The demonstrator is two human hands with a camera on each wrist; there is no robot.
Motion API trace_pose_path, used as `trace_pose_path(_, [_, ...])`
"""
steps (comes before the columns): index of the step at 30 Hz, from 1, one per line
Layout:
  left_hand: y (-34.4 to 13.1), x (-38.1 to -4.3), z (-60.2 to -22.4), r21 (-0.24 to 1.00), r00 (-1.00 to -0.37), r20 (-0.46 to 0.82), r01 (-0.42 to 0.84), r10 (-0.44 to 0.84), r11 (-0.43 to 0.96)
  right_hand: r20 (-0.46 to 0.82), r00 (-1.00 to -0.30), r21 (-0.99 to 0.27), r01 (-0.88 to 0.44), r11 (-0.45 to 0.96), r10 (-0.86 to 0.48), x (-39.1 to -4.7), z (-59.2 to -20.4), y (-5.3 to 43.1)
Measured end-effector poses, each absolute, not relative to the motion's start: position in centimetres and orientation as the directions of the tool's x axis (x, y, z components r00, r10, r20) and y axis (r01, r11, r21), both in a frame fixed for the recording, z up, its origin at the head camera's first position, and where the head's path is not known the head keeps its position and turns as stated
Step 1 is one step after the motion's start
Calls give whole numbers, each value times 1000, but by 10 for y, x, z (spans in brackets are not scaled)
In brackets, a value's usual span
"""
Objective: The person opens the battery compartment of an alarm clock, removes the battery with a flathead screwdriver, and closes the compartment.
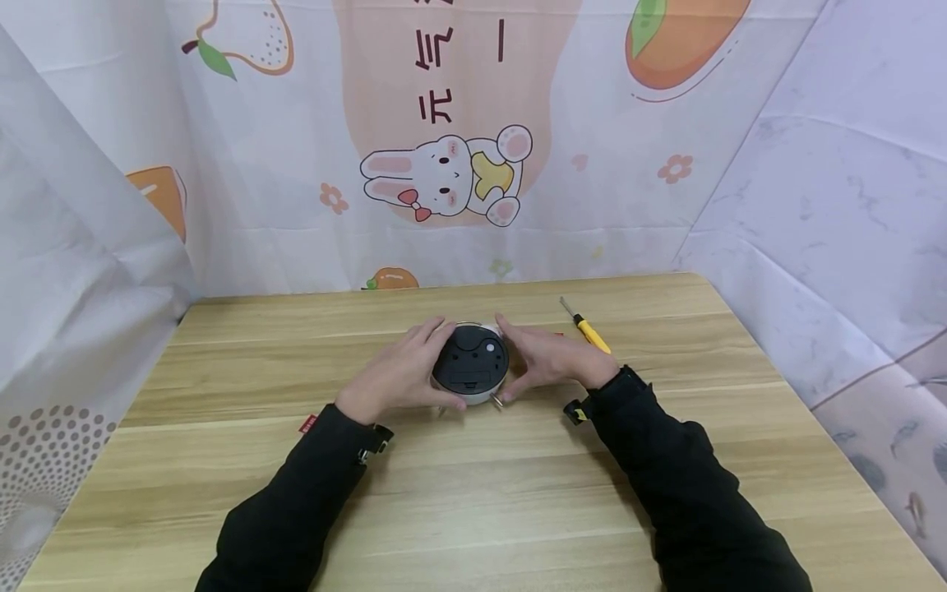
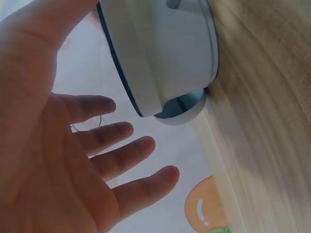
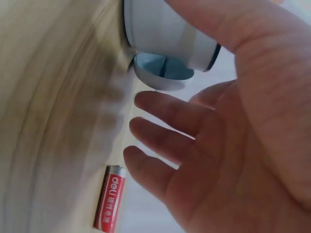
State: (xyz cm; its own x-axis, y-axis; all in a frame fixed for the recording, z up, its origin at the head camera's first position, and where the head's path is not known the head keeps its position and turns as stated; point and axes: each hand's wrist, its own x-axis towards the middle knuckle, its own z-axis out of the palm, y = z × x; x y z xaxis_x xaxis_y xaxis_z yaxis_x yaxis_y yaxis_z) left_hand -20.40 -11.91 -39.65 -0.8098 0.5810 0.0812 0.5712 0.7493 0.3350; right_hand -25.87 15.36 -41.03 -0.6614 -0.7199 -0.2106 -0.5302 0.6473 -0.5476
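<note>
A twin-bell alarm clock (image 1: 471, 362) lies face down on the table, its black back upward. In the left wrist view its white casing (image 2: 165, 48) and a bell (image 2: 182, 109) show. My left hand (image 1: 403, 370) spans the clock's left side, thumb toward the near edge and fingers toward the far edge; the fingers are spread and loosely extended. Across from it, my right hand (image 1: 547, 358) stands at the right side, with the thumb near a small metal foot (image 1: 497, 401). The right wrist view shows its fingers (image 3: 165, 111) relaxed and apart from the bell (image 3: 163, 73).
A red battery (image 3: 111, 199) lies on the table beyond the right hand. To the right is a screwdriver (image 1: 592, 335) with a yellow handle. A small red piece (image 1: 307, 423) shows beside the left sleeve. Printed cloth (image 1: 266, 181) hangs behind the wooden table (image 1: 459, 510).
</note>
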Motion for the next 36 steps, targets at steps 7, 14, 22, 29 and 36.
trace_pose_path(7, [-120,-207,-399,352,-819,36,547,573,760,-270,-673,-551,-478,684,-689,-260,-413,154])
trace_pose_path(14, [-120,-208,-399,336,-819,-26,532,573,777,-228,-665,-559,-509,655,-711,-263,-415,154])
trace_pose_path(22, [-117,-207,-397,346,-826,-58,510,561,787,-207,-667,-544,-529,651,-716,-264,-414,151])
trace_pose_path(29, [-117,-210,-400,333,-813,0,548,582,767,-206,-655,-552,-536,639,-727,-271,-409,144])
trace_pose_path(36, [-114,-212,-399,329,-811,2,553,585,766,-203,-675,-503,-549,667,-709,-273,-409,140])
